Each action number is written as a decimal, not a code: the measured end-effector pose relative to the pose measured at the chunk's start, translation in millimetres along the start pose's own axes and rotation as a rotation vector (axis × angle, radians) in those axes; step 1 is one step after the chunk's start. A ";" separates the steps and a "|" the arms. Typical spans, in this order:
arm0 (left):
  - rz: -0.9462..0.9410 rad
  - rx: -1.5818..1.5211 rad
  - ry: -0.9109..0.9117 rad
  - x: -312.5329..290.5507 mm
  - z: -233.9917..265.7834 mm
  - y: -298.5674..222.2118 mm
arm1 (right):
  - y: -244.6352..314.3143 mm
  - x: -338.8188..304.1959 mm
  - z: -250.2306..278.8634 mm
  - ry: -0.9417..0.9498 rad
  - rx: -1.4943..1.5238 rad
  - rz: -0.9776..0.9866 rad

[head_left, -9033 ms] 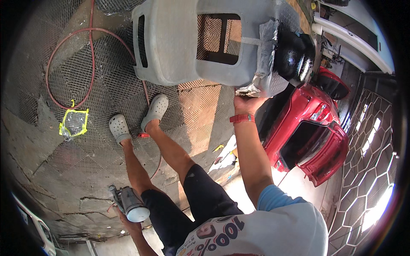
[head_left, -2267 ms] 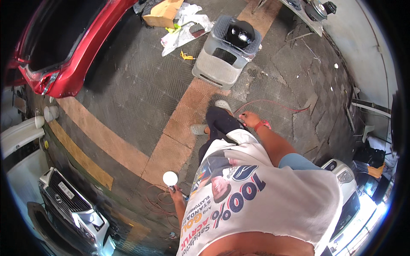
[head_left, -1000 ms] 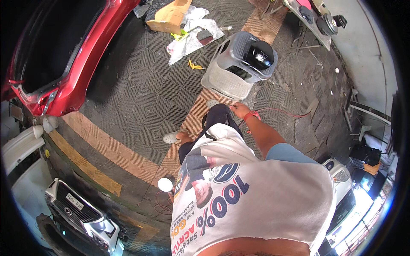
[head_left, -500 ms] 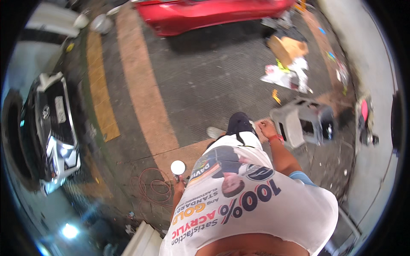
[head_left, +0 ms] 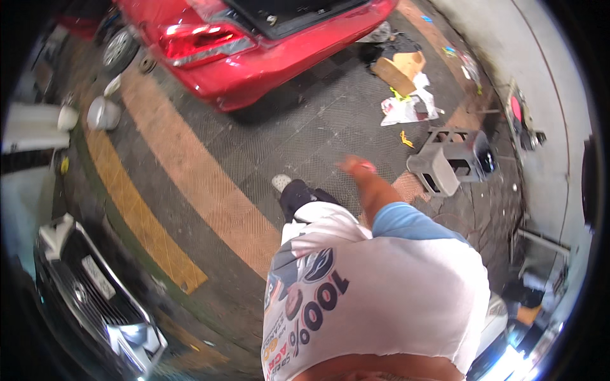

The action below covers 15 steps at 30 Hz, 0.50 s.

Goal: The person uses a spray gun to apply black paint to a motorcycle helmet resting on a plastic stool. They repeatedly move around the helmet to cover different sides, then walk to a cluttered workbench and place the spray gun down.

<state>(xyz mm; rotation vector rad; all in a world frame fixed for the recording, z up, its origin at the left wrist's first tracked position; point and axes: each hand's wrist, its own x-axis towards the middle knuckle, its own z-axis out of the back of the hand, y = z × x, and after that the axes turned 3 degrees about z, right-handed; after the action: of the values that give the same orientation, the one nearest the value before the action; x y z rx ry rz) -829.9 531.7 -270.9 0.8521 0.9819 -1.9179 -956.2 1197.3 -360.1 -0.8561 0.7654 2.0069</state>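
Observation:
My right hand (head_left: 358, 166) is stretched out in front of me over the tiled floor, a red band at its wrist. Motion smears it somewhat, but its fingers look apart and nothing shows in them. To its right are grey plastic stools (head_left: 438, 166) lying on their side, not touched by the hand. My left hand is out of view, hidden beyond my white printed shirt (head_left: 381, 292). Ahead stands a red car (head_left: 254, 76), its rear bumper and tail light facing me and its trunk area dark.
Cardboard (head_left: 397, 73) and crumpled paper (head_left: 410, 108) litter the floor at the far right, near a pale wall (head_left: 540, 63). A white bucket (head_left: 103, 114) stands at the far left. Another car's front grille (head_left: 89, 286) is at the near left.
My view has swung, bringing more of the red car in. My right hand has moved away from beside the stools. My left hand, which held a tool with a white round top, has left view.

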 end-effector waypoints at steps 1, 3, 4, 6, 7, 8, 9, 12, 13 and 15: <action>-0.020 0.040 0.098 27.4 -0.9 -40.9 | 6.4 29.6 18.2 0.010 0.065 -0.013; -0.053 0.078 0.059 62.8 56.4 -102.7 | 166.0 12.2 39.2 -0.032 0.175 0.187; -0.092 0.097 0.044 79.9 82.6 -140.0 | 231.3 2.4 47.5 -0.082 0.264 0.300; -0.128 0.105 0.077 126.2 114.6 -197.5 | 346.8 -13.6 60.7 -0.118 0.322 0.534; -0.148 0.118 0.105 148.9 125.8 -225.4 | 395.2 -22.3 66.1 -0.167 0.312 0.629; -0.166 0.135 0.138 175.7 141.1 -252.1 | 440.5 -22.6 62.9 -0.216 0.282 0.742; -0.179 0.155 0.174 202.1 155.3 -276.6 | 472.7 -24.0 59.9 -0.230 0.271 0.808; -0.203 0.217 0.255 281.9 211.8 -335.0 | 550.6 -33.9 38.6 -0.305 0.165 0.846; -0.217 0.235 0.275 308.3 238.0 -359.5 | 564.7 -28.0 24.3 -0.348 0.169 0.831; -0.240 0.269 0.315 359.1 285.3 -401.5 | 561.0 -20.5 -10.1 -0.376 0.240 0.700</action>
<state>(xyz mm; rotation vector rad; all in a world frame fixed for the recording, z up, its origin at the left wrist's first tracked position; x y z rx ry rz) -1398.2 313.9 -303.7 1.2701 1.0626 -2.1977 -1418.4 904.9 -233.1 -0.0419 1.1544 2.4981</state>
